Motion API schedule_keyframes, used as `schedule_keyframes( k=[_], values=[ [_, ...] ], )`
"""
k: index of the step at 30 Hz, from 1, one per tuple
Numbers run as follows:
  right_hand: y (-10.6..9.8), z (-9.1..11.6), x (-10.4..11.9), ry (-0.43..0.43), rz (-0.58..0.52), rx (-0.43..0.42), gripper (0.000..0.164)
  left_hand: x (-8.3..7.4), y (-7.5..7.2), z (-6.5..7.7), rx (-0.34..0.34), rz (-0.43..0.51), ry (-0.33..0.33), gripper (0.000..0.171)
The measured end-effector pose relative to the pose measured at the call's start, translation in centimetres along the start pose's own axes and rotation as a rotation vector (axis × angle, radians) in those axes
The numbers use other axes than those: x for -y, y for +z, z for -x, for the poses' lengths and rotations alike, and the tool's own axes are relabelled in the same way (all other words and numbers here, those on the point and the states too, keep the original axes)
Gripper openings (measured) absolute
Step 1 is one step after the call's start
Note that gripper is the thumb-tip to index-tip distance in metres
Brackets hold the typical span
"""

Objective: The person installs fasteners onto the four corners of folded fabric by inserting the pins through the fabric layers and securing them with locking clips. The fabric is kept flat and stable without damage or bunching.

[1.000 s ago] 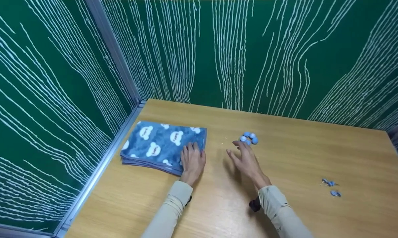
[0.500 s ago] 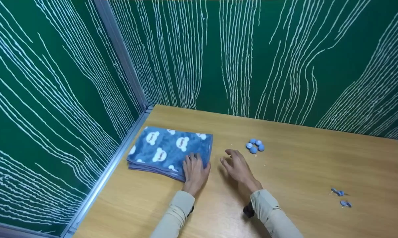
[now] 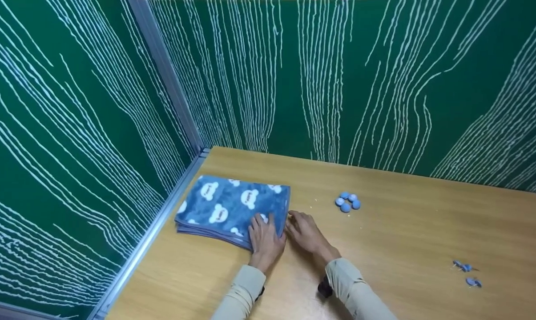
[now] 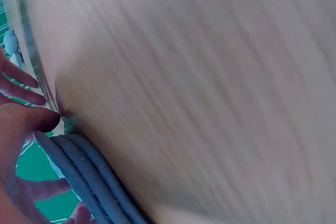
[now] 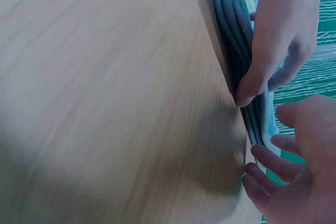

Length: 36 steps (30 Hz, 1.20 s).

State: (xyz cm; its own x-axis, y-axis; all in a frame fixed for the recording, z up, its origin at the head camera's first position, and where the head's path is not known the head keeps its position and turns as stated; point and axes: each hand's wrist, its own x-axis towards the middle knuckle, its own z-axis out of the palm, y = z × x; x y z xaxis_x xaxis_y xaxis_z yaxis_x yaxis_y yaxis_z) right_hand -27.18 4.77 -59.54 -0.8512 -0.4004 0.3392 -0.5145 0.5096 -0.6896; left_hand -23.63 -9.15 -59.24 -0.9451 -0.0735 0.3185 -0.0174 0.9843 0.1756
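Observation:
A folded blue blanket (image 3: pixel 232 204) with white bear-head prints lies at the left of the table, its layered edges showing in both wrist views. My left hand (image 3: pixel 266 242) grips its near right corner, fingers over the top and thumb (image 5: pixel 251 85) down against the folded side. Just right of that, my right hand (image 3: pixel 310 232) has its fingertips at the blanket's right edge; the fingers (image 5: pixel 273 163) are loosely bent and spread, with nothing held between them. Whether they touch the cloth is hard to tell.
Several small blue round pieces (image 3: pixel 345 208) form a ring beyond my right hand. Blue pieces with thin pins (image 3: pixel 465 266) lie farther right on the wooden table (image 3: pixel 405 240). Green panels with white lines (image 3: pixel 232 75) stand along the back and left sides.
My right hand has come left from near the ring of blue pieces to the blanket's right edge. My left hand stays at the corner. The head view has shifted slightly.

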Motion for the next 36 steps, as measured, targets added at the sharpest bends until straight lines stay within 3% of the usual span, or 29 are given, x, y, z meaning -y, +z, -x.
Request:
schedule_keyframes(
  k=[11,20,27,36],
  values=[
    [0.2,0.3,0.5,-0.029,0.022,0.100,0.040,-0.6,-0.1,0.0,0.036,0.022,0.022,0.064],
    [0.4,0.4,0.4,-0.058,-0.063,0.125,0.039,-0.3,0.5,0.0,-0.020,-0.049,0.065,0.061],
    [0.2,0.6,0.2,-0.102,-0.113,0.112,0.038,-0.4,0.1,0.6,-0.040,0.007,0.078,0.059],
    [-0.6,1.2,0.1,-0.035,-0.135,0.097,0.035,-1.1,-0.6,1.1,-0.017,0.077,0.091,0.050]
  ],
)
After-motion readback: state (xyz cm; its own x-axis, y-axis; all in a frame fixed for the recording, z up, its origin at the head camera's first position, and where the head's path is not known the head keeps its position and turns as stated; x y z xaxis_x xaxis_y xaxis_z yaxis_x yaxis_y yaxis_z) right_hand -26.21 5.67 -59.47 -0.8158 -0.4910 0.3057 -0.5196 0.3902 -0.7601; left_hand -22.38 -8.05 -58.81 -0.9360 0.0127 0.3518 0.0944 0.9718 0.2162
